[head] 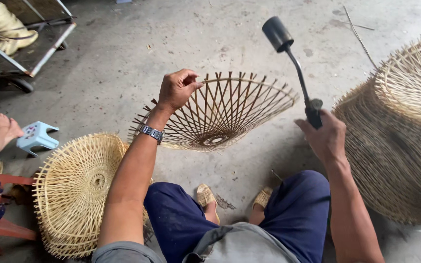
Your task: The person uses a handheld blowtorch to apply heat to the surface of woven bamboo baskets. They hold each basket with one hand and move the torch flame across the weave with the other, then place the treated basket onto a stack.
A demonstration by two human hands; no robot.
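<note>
My left hand (177, 89) grips the near rim of a darkened, open-weave bamboo basket frame (219, 114) and holds it tilted in the air above the concrete floor. My right hand (323, 136) is closed around the handle of a gas torch (293, 58). Its thin bent neck rises to a black nozzle that points up and left, above the basket's far rim. A metal watch sits on my left wrist. My knees in blue trousers and my sandalled feet show below the basket.
A stack of pale woven bamboo frames (76, 190) lies at my left knee. A tall pile of the same frames (400, 131) stands on the right. Another person's bare foot (3, 127) rests by a small blue plastic stool (37, 137). A metal cart (23, 53) stands at top left.
</note>
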